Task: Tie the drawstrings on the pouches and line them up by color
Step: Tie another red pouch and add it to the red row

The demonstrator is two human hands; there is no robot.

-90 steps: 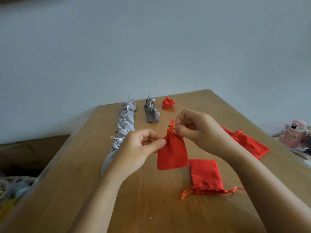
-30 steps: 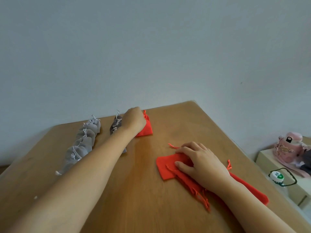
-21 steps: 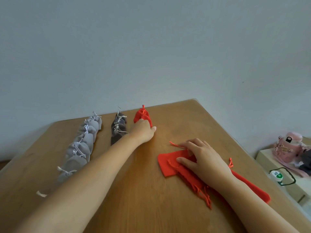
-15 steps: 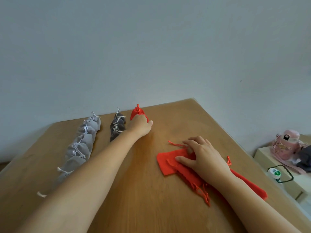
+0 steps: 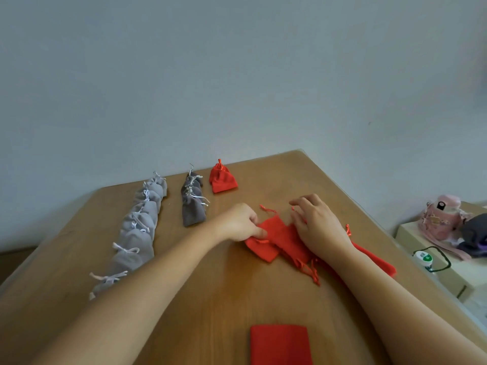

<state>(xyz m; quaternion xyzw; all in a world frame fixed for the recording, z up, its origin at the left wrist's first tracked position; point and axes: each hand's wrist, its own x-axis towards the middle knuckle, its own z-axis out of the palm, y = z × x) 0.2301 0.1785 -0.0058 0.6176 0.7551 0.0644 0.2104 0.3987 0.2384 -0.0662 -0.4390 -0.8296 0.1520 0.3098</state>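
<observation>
The red pouch [image 5: 263, 246] lay flat mid-table [image 5: 184, 299], untied, its long axis on a diagonal from near left to far right. Its mouth pointed away and a loose cord [image 5: 267, 209] trailed off the far end. The left hand [image 5: 238, 223] pinched its left edge, thumb on top of the cloth. A second pouch [image 5: 291, 242] overlapped it on the right, turned the other way, with its frayed cords [image 5: 311, 272] trailing toward the person. The right hand [image 5: 320, 227] lay palm down across this one with its fingers bent. Red cord showed at the fingertips, but I could not tell whether they held it. A third pouch [image 5: 376, 259] stuck out from under the right forearm.

All were plain bright red cloth. Another red pouch [image 5: 279, 343] lay flat at the near edge. At the far end sat the tied red pouches [image 5: 222, 180], gathered at the neck. Left of them ran a dark grey row [image 5: 193, 209] and a longer light grey row [image 5: 137, 233], both lined up lengthwise, away from the person.
</observation>
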